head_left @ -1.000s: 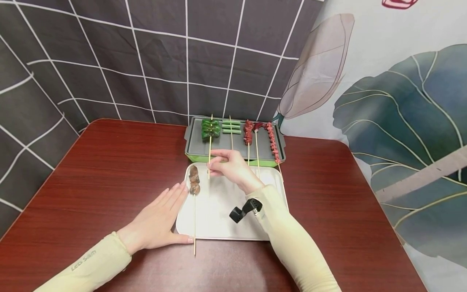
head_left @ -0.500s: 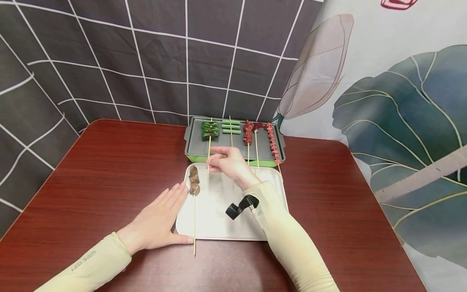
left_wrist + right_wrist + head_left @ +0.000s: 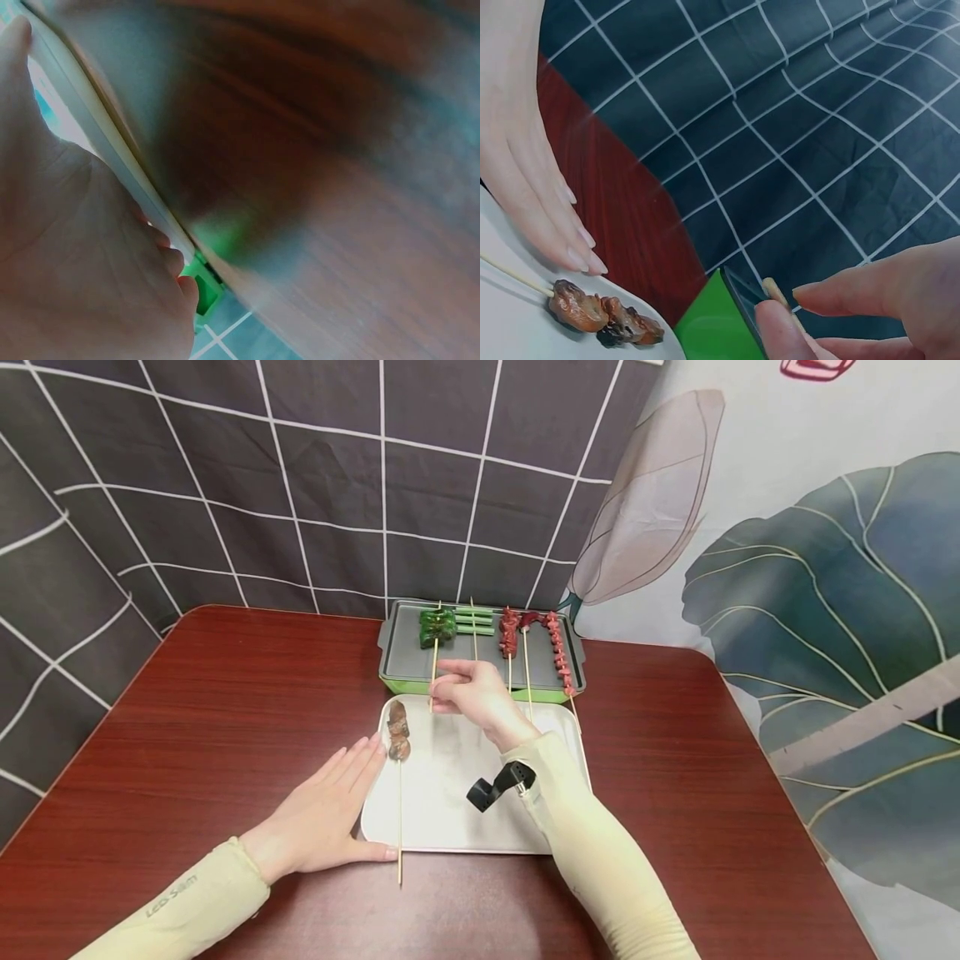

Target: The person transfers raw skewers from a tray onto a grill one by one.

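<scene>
In the head view, my right hand [image 3: 480,697] pinches the stick of a green pepper skewer [image 3: 437,628] between thumb and fingers. The pepper end is over the left part of the grey grill pan [image 3: 405,664], close beside a skewer of green stalks [image 3: 483,620]. A bit of the held stick [image 3: 772,289] shows between thumb and finger in the right wrist view. My left hand [image 3: 322,814], fingers straight, rests against the left edge of the white tray [image 3: 480,810]. On that tray lies a brown meat skewer [image 3: 399,735], its stick jutting over the front rim.
Farther right on the pan lie a red meat skewer [image 3: 509,635], a dark red skewer [image 3: 531,620] and a thin skewer of small pink-red pieces [image 3: 559,656]. Their sticks reach toward the tray. A grid-patterned cloth [image 3: 315,485] hangs behind the brown table [image 3: 225,710].
My right hand has gone slightly farther toward the pan with the pepper skewer. The pepper end has since shifted a little right, toward the green stalks. The left hand stays still.
</scene>
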Demonstrator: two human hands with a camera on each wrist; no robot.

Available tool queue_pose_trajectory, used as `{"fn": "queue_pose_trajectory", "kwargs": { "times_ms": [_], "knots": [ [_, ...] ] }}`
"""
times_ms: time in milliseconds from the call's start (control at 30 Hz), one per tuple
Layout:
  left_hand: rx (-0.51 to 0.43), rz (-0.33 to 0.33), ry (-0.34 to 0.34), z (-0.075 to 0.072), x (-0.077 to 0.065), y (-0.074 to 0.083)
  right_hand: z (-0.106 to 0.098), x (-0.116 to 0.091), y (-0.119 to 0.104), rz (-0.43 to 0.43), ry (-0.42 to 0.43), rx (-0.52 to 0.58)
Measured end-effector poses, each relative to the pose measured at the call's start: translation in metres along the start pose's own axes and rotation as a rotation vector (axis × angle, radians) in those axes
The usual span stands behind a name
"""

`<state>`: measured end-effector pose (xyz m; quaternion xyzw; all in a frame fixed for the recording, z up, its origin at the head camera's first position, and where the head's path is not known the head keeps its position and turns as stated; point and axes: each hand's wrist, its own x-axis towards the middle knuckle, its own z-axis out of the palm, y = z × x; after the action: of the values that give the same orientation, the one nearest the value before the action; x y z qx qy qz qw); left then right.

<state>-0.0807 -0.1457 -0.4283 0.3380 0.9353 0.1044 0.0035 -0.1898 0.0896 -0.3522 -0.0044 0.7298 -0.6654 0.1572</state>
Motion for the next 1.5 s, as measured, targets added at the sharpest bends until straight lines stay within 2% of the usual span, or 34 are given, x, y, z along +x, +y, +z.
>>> {"fn": "queue_pose_trajectory", "kwargs": {
  "times_ms": [333, 700, 1100, 1500],
  "knots": [
    [0.002, -0.001, 0.000, 0.002, 0.000, -0.001, 0.001, -0.006, 0.001, -0.005, -0.004, -0.051],
    [-0.005, -0.008, -0.007, 0.001, 0.000, 0.000, -0.003, -0.021, 0.003, -0.008, -0.034, -0.080],
    [-0.012, -0.010, -0.005, 0.000, 0.000, 0.000, -0.009, -0.043, 0.010, -0.079, -0.057, -0.121],
    [-0.018, -0.010, -0.005, 0.001, 0.000, 0.000, -0.018, -0.063, 0.016, -0.118, -0.085, -0.116]
  ]
}}
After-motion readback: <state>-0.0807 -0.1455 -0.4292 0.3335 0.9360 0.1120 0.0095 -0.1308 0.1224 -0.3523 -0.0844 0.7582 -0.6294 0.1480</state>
